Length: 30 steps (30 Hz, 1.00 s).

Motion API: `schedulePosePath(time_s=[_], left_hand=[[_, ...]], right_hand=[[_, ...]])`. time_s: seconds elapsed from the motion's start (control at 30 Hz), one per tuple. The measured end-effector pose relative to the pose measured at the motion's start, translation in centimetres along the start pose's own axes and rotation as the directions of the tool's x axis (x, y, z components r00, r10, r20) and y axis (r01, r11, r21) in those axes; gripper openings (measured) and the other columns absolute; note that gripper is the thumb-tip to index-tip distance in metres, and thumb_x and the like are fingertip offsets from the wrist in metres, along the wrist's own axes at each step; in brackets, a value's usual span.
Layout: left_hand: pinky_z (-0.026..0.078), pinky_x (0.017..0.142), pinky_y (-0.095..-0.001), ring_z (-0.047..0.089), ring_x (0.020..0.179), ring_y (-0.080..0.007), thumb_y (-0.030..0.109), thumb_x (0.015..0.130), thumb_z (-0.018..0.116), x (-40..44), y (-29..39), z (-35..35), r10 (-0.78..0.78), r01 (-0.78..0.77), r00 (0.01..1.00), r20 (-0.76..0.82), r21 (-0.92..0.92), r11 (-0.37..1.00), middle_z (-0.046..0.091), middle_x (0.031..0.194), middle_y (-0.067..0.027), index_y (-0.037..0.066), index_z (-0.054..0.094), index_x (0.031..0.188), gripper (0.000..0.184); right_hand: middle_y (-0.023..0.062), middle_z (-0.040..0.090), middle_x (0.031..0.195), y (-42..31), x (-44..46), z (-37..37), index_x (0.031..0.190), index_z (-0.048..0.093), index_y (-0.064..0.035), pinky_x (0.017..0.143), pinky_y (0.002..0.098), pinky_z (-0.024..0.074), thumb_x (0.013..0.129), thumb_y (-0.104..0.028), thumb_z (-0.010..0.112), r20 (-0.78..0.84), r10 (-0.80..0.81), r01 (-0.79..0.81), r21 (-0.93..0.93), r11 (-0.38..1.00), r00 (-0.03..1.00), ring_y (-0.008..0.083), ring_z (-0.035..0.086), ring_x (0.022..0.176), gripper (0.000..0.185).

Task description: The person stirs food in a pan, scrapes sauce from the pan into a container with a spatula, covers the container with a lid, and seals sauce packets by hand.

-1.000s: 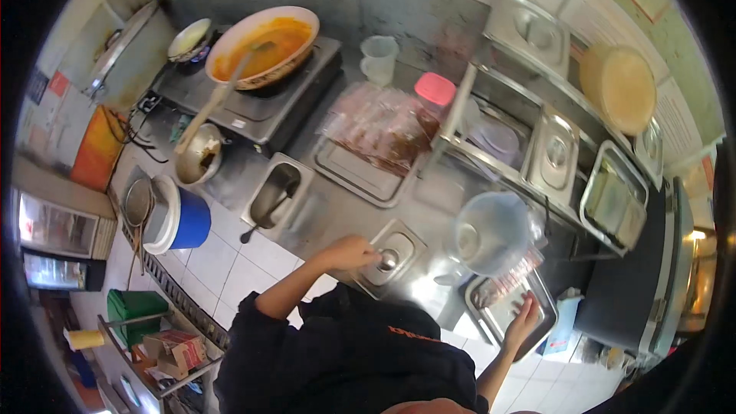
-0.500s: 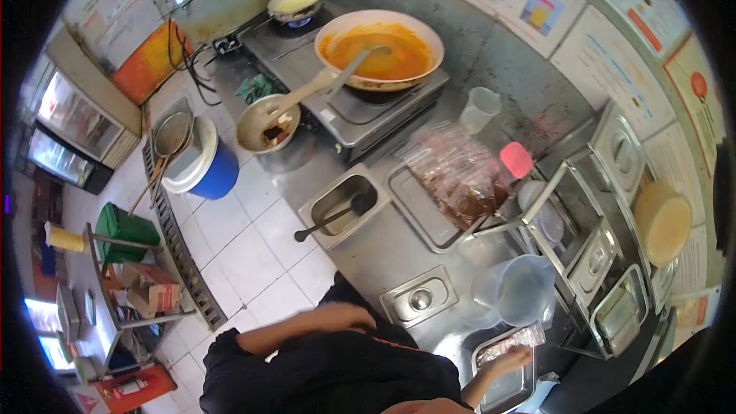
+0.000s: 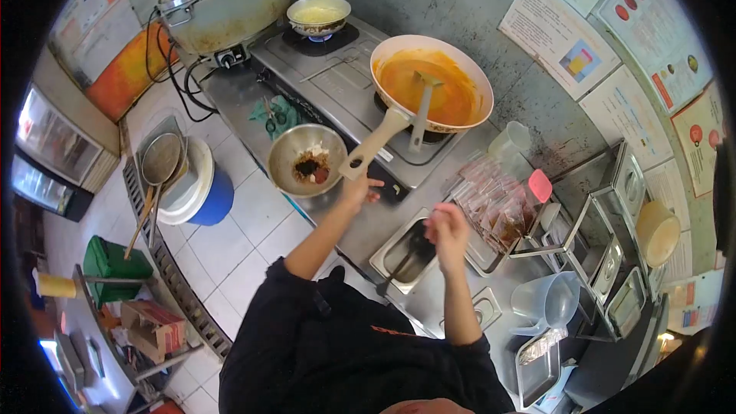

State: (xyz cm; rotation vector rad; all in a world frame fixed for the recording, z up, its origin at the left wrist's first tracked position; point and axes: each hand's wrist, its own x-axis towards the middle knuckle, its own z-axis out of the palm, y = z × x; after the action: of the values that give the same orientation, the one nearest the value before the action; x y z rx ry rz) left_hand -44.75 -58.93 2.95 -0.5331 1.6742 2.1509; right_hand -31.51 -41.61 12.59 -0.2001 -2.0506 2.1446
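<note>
Just below the long beige pan handle (image 3: 378, 143), left hand (image 3: 358, 191), grip loosely spread, right of it, right hand (image 3: 451, 233), grip unclear

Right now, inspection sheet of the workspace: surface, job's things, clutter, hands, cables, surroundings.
Surface: steel counter; cleanliness unclear.
Job's things: large pan of orange sauce on the stove, spatula in it; steel bowl with dark and reddish contents.
Clutter: green cloth near the bowl; bagged packs; steel container holding a dark ladle.
Hands: left hand at the pan handle's end, contact unclear; right hand near the container, no object visible in it.
Cables: black cables hanging beside the lidded pot.
Surroundings: blue bucket on tiled floor; wall sheets; blue flame under the small pan.
</note>
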Motion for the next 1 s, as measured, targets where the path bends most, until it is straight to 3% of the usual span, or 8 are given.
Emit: schedulePosePath(time_s=[0.07, 0.17, 0.33, 0.73, 0.77, 0.83, 0.87, 1.0], left_hand=[[0.041, 0.036, -0.0276, 0.049, 0.041, -0.0151, 0.043, 0.090, 0.047, 2.4, -1.5, 0.5, 0.001, -0.008, 0.998, -0.064, -0.110, 0.994, 0.063, 0.075, -0.0092, 0.003, 0.048, 0.100, 0.041], [0.045, 0.046, -0.0326, 0.054, 0.054, -0.0194, 0.037, 0.088, 0.049, 5.5, -6.3, 0.6, 0.379, -0.329, 0.915, -0.136, 0.290, 0.899, 0.061, 0.083, -0.0113, 0.005, 0.046, 0.093, 0.033], [0.043, 0.062, -0.0329, 0.053, 0.070, -0.0191, 0.036, 0.088, 0.047, 4.4, -7.3, 0.2, 0.562, -0.462, 0.827, -0.003, 0.566, 0.683, 0.058, 0.092, -0.0112, 0.005, 0.046, 0.101, 0.033], [0.036, 0.100, -0.0337, 0.050, 0.109, -0.0182, 0.033, 0.088, 0.040, 5.0, -8.1, -3.2, 0.647, -0.610, 0.703, 0.294, 0.718, 0.336, 0.052, 0.114, -0.0110, 0.007, 0.047, 0.119, 0.041], [0.042, 0.077, -0.0335, 0.057, 0.088, -0.0230, 0.027, 0.083, 0.051, 5.5, -10.2, -3.5, 0.522, -0.536, 0.826, 0.213, 0.586, 0.608, 0.058, 0.100, -0.0122, 0.009, 0.032, 0.130, 0.054], [0.049, 0.056, -0.0338, 0.064, 0.066, -0.0282, 0.020, 0.079, 0.061, 1.6, -9.9, -4.9, 0.370, -0.432, 0.902, 0.225, 0.504, 0.748, 0.064, 0.087, -0.0142, 0.010, 0.016, 0.142, 0.078], [0.049, 0.057, -0.0343, 0.064, 0.066, -0.0285, 0.017, 0.080, 0.059, -2.9, -6.8, -6.0, 0.380, -0.465, 0.884, 0.272, 0.591, 0.659, 0.063, 0.088, -0.0151, 0.010, 0.014, 0.143, 0.077], [0.046, 0.054, -0.0340, 0.061, 0.060, -0.0234, 0.013, 0.083, 0.058, -9.6, -5.4, -12.7, 0.476, -0.573, 0.819, 0.320, 0.497, 0.652, 0.061, 0.079, -0.0105, 0.004, 0.025, 0.136, 0.063]], right_hand=[[0.0035, 0.061, 0.079, -0.3, 1.2, 4.5, 0.107, 0.055, -0.0073, 0.048, 0.0191, 0.0396, 0.091, -0.018, 0.052, 0.121, 0.100, -0.101, 0.003, 0.995, 0.988, 0.0070, 0.053, 0.057, 0.020], [0.0055, 0.062, 0.089, -1.5, 2.1, 8.6, 0.111, 0.052, -0.0078, 0.051, 0.0207, 0.0425, 0.093, -0.027, 0.048, 0.214, 0.243, -0.251, 0.010, 0.968, 0.946, 0.0098, 0.056, 0.065, 0.027], [0.0067, 0.059, 0.103, -2.3, 4.5, 13.1, 0.118, 0.048, -0.0113, 0.067, 0.0284, 0.0465, 0.095, -0.045, 0.036, 0.315, 0.436, -0.514, 0.230, 0.826, 0.843, 0.0140, 0.058, 0.082, 0.043], [0.0108, 0.056, 0.104, -1.8, 3.8, 15.5, 0.116, 0.044, -0.0068, 0.072, 0.0341, 0.0472, 0.092, -0.054, 0.034, 0.224, 0.348, -0.411, 0.594, 0.692, 0.910, 0.0211, 0.059, 0.083, 0.054], [0.0103, 0.057, 0.100, -1.3, 3.4, 14.9, 0.113, 0.045, -0.0063, 0.071, 0.0341, 0.0472, 0.092, -0.054, 0.034, 0.249, 0.340, -0.419, 0.626, 0.658, 0.907, 0.0215, 0.059, 0.083, 0.053], [0.0098, 0.058, 0.097, -0.9, 1.8, 14.0, 0.110, 0.046, -0.0062, 0.071, 0.0337, 0.0471, 0.093, -0.051, 0.034, 0.227, 0.391, -0.443, 0.614, 0.653, 0.892, 0.0213, 0.059, 0.081, 0.049], [0.0093, 0.058, 0.094, -0.8, 1.1, 13.6, 0.107, 0.047, -0.0060, 0.070, 0.0333, 0.0470, 0.094, -0.048, 0.034, 0.201, 0.435, -0.459, 0.611, 0.645, 0.878, 0.0212, 0.058, 0.080, 0.046], [0.0087, 0.057, 0.081, 0.3, -0.2, 11.9, 0.100, 0.050, -0.0049, 0.065, 0.0311, 0.0465, 0.095, -0.039, 0.039, 0.247, 0.438, -0.495, 0.570, 0.655, 0.864, 0.0202, 0.057, 0.071, 0.036]])
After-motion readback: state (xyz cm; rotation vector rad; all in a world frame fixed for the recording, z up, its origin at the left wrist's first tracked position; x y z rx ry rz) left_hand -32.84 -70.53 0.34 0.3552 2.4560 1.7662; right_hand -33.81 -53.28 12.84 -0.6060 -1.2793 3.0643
